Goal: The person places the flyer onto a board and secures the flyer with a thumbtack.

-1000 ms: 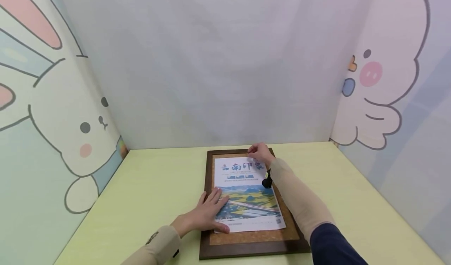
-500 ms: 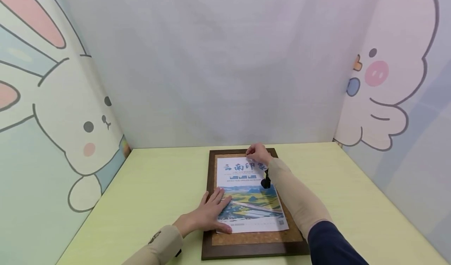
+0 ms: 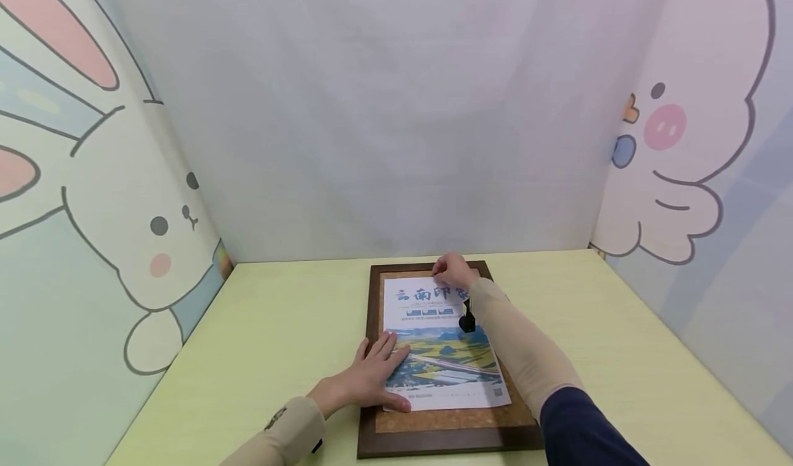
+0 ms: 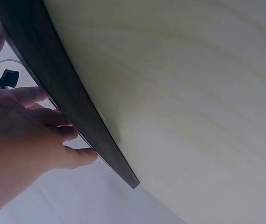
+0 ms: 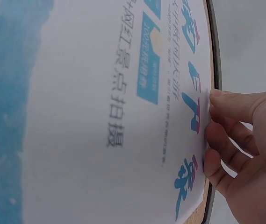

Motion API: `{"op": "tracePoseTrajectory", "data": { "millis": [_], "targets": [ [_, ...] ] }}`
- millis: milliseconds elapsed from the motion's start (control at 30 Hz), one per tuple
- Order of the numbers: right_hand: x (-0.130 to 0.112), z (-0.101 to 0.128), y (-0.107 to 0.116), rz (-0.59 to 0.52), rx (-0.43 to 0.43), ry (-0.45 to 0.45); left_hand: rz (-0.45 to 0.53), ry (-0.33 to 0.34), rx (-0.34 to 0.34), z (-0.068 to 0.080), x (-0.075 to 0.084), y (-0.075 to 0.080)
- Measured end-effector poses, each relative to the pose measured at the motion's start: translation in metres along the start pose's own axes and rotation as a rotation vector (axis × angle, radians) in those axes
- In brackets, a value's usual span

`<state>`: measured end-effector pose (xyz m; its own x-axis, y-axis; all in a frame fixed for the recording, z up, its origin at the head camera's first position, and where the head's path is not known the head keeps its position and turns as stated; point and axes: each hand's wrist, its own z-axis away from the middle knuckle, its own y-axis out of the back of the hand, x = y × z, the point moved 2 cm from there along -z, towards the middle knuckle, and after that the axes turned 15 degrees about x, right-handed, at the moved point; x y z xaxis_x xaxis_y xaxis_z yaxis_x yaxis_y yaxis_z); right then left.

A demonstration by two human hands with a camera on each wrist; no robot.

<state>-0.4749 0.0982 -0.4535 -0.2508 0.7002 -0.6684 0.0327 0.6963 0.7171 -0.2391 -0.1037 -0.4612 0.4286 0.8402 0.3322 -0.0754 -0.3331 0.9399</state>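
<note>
A printed poster [image 3: 442,356] with blue lettering and a landscape picture lies on a cork board [image 3: 446,419] with a dark brown frame [image 3: 452,441]. My left hand [image 3: 365,380] rests on the poster's lower left edge, across the frame's left side. Its fingers are spread and fairly straight; in the left wrist view the hand [image 4: 34,130] reaches over the frame. At the poster's top edge is my right hand [image 3: 455,272], with curled fingers. In the right wrist view its thumb and fingertips [image 5: 215,93] pinch that edge; anything small between them is hidden.
The board lies on a pale yellow table [image 3: 291,314], near its back. A grey-white back wall [image 3: 384,122] rises behind it. Side walls carry a cartoon rabbit [image 3: 124,211] on the left and a cartoon figure [image 3: 675,177] on the right.
My right hand has shifted slightly left along the poster's top edge. The left hand has stayed in place. The whole head view has moved a little.
</note>
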Motion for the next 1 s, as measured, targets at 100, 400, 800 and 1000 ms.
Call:
{"op": "tracePoseTrajectory", "data": {
  "millis": [100,400,800,1000],
  "targets": [
    [-0.0019,-0.0005,-0.0003,0.019,-0.012,-0.008,0.003,0.002,0.0,-0.0001,0.0001,-0.0001],
    [-0.0049,-0.0053,-0.0044,0.066,-0.02,-0.008,0.0,0.005,0.0,-0.0002,0.0012,0.001],
    [-0.0045,-0.006,-0.0061,0.056,-0.012,-0.015,-0.016,0.011,0.001,0.0013,0.0034,0.0024],
    [-0.0058,-0.0029,-0.0045,0.042,0.007,-0.043,-0.034,0.011,0.001,0.0015,0.0042,0.002]
  ]
}}
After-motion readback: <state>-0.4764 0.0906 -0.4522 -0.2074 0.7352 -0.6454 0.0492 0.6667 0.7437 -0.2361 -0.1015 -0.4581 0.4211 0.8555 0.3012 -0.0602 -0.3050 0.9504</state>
